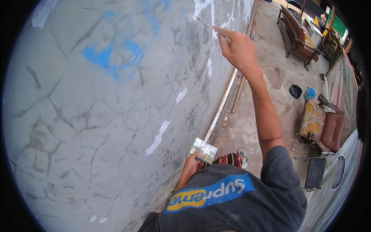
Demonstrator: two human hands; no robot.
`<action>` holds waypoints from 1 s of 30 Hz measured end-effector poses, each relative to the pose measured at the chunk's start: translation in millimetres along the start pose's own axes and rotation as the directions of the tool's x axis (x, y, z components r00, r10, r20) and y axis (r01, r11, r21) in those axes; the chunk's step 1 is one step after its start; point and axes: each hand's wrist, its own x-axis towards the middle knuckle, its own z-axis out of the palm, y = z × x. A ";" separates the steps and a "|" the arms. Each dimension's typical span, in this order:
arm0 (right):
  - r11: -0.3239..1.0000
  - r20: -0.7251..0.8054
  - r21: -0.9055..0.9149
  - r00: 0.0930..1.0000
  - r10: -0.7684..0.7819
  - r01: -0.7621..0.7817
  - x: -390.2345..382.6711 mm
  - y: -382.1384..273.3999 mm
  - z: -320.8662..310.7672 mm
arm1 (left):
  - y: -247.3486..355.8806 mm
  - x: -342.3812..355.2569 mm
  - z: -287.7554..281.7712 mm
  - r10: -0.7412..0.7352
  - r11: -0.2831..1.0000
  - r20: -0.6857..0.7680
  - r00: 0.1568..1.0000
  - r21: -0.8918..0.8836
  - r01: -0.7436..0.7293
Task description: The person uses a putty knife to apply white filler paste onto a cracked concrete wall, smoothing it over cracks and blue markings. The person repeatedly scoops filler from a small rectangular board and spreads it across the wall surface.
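My right hand (239,48) is raised at the cracked grey wall (112,127), its fingers closed on a thin putty knife (205,22). The knife is seen almost edge-on, and its tip meets the wall beside a white filler patch (201,6). Low in front of my body, my left hand (189,167) grips a flat, squarish plate (205,150) smeared with pale filler. Part of that hand is hidden under the plate. Other white patches run down the wall, among them a long streak (157,138) and a smaller one (181,95).
A white pipe (222,104) runs along the wall's foot, with a thin pole (238,94) beside it. Across the concrete floor (270,112) stand a wooden bench (295,34), a worn cushioned seat (312,118), a metal-framed chair (317,173), a blue bucket (309,93) and a black bag (295,91).
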 end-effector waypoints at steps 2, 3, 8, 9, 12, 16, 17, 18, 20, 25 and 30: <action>1.000 -0.033 -0.004 0.999 0.008 -0.008 3.0 4.0 14.2 | -3.0 0.7 -0.1 -0.001 1.000 -0.029 1.000 0.001 0.001; 1.000 -0.051 -0.007 0.999 -0.008 0.008 4.3 4.4 18.9 | -4.6 -0.1 -0.9 -0.002 1.000 -0.046 0.999 0.001 0.002; 0.997 -0.056 0.058 0.998 -0.037 0.040 -7.4 0.0 42.6 | -6.8 -7.8 -3.3 0.028 0.998 -0.081 0.996 -0.047 -0.032; 0.995 -0.057 0.092 0.998 -0.032 0.037 -15.5 -0.3 45.2 | -7.6 -8.0 -4.1 0.015 0.997 -0.067 0.998 -0.078 -0.020; 0.981 -0.121 0.189 0.993 -0.016 0.039 -23.2 -0.1 47.7 | -14.8 2.2 -14.2 -0.011 0.999 -0.044 0.999 -0.048 0.009; 0.975 -0.218 0.217 0.976 0.009 0.039 -9.2 4.4 41.9 | -11.7 -0.3 -7.4 0.029 0.999 -0.040 0.999 -0.021 -0.030; 0.976 -0.221 0.217 0.975 0.017 0.033 -6.8 1.3 44.6 | -14.5 0.6 -8.0 0.040 0.999 -0.051 0.998 -0.007 -0.041; 0.975 -0.209 0.219 0.978 0.016 0.030 -9.1 -2.7 54.0 | -15.9 1.5 -8.6 0.051 0.999 -0.061 0.997 0.006 -0.051; 0.976 -0.183 0.214 0.983 0.011 0.029 -17.7 -10.4 73.9 | -14.1 -0.6 -5.2 0.011 1.000 -0.096 0.995 -0.003 -0.012; 0.988 0.009 0.133 0.997 -0.080 0.078 -28.8 13.9 37.2 | -18.2 -1.2 -17.4 -0.008 0.998 -0.072 0.997 -0.059 0.003; 0.990 0.050 0.140 0.999 -0.017 0.010 8.6 14.8 0.4 | -12.7 -2.1 -7.8 -0.004 1.000 -0.090 0.996 -0.008 0.003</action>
